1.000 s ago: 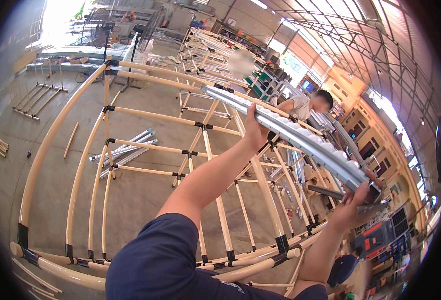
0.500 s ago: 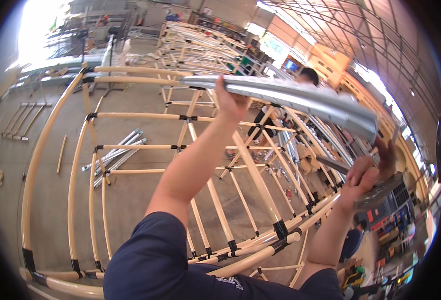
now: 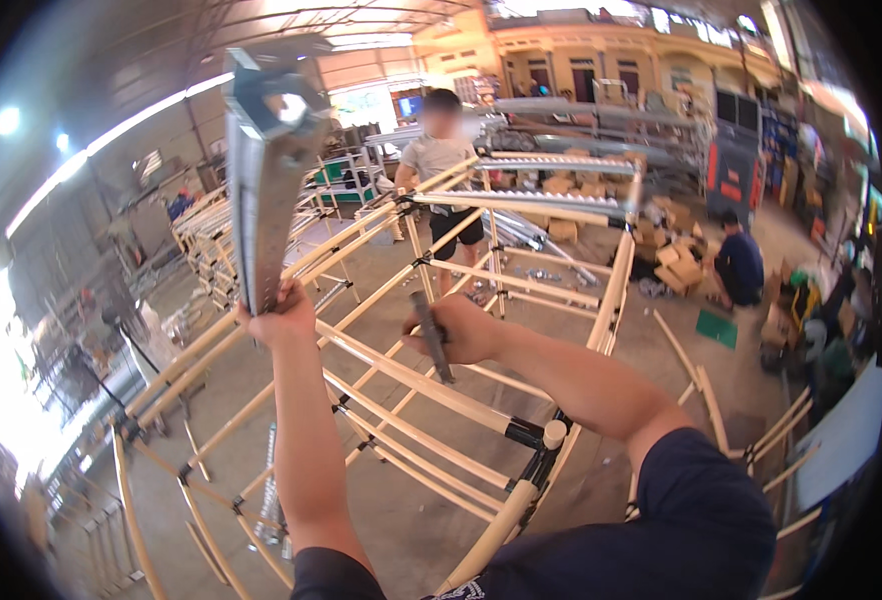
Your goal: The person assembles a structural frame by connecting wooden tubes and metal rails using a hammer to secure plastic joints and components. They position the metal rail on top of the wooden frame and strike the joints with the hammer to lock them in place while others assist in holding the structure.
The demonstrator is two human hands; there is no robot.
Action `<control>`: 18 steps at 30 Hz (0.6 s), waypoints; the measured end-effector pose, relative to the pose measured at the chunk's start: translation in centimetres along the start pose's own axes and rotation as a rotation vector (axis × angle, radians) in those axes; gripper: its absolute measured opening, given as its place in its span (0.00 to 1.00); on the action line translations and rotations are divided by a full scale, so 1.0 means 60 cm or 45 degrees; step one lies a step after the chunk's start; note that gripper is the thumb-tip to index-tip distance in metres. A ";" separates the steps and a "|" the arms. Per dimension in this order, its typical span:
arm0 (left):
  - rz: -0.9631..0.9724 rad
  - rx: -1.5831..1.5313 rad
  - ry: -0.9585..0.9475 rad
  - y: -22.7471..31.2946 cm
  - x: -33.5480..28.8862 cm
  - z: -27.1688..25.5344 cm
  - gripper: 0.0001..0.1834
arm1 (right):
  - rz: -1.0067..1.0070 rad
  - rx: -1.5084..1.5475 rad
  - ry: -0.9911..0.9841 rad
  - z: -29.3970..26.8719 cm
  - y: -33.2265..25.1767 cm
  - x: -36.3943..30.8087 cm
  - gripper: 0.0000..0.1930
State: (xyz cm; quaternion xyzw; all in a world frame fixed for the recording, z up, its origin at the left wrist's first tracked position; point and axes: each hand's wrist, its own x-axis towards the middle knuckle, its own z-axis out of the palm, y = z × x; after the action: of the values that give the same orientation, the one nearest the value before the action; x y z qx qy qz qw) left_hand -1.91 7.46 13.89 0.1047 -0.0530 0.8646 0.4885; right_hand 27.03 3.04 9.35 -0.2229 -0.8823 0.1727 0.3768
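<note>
My left hand [image 3: 286, 312] is closed round the lower part of a long silver metal rail [image 3: 266, 190], raised steeply at the left. Its open, folded end points up toward me. My right hand [image 3: 461, 328] grips a dark, bar-shaped tool [image 3: 431, 338]; the fingers hide part of it, so its exact kind does not show. Below both hands stands a large rack frame of beige pipes [image 3: 431, 383] with black joints [image 3: 526, 432]. The rail and the tool are both held above the frame, apart from each other.
Across the frame stands a person in a grey shirt [image 3: 441, 160]; another person in dark clothes [image 3: 739, 262] crouches at the right near cardboard boxes [image 3: 683, 268]. Silver rails [image 3: 271, 490] lie on the floor at the lower left. Loose beige pipes [image 3: 711, 405] lie at the right.
My view has turned to the right. The silver rail has swung from lying across the view to steeply upright at the left. My right hand, with the dark tool, now appears nearer the middle.
</note>
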 end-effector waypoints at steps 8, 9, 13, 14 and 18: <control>-0.138 0.150 0.378 -0.025 -0.083 -0.043 0.18 | -0.044 -0.278 -0.462 0.055 -0.019 -0.023 0.08; -0.157 0.172 0.419 -0.017 -0.084 -0.067 0.18 | -0.082 -0.318 -0.525 0.060 -0.029 -0.021 0.08; -0.226 0.233 0.551 0.005 -0.083 -0.184 0.18 | -0.162 -0.359 -0.594 0.071 -0.042 -0.034 0.11; -0.250 0.255 0.565 0.008 -0.090 -0.209 0.19 | -0.129 -0.438 -0.716 0.063 -0.047 -0.030 0.13; -0.236 0.364 0.638 0.025 -0.167 -0.286 0.20 | -0.177 -0.458 -0.686 0.073 -0.044 -0.030 0.13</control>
State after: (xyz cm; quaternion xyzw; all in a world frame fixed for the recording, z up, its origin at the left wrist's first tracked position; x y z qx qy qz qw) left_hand -0.40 1.65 -5.13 -0.0397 0.2013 0.8140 0.5435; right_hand 24.18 -0.72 6.69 -0.1714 -0.9797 0.0408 0.0953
